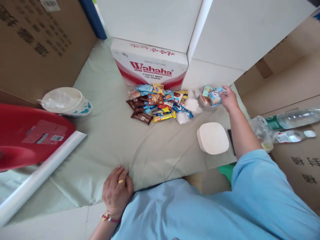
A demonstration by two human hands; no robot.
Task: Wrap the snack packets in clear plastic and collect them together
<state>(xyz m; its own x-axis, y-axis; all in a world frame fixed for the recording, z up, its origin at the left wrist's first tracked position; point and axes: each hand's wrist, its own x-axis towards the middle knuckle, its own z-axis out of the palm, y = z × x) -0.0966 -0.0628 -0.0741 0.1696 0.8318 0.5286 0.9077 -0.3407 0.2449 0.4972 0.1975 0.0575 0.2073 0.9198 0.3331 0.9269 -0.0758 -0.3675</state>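
My right hand (228, 97) pinches a light blue snack packet (216, 96) at the far right of the table. The packet is over a small clear bowl (205, 100), which holds other wrapped snacks and is partly hidden by it. To the left lies a pile of wrapped snacks (160, 104), with brown, blue and yellow wrappers and some whitish plastic bundles. My left hand (118, 186) rests on the cloth at the near edge, holding nothing, fingers loosely bent. Closer to me than the bowl sits a white rounded-square box (213, 138).
A Wahaha water carton (151, 66) stands behind the pile. On the left are a paper tub (67, 102) with plastic in it, a red plastic object (32, 136) and a white roll (42, 176). Plastic bottles (292, 120) lie at the right beside large cardboard boxes (282, 66).
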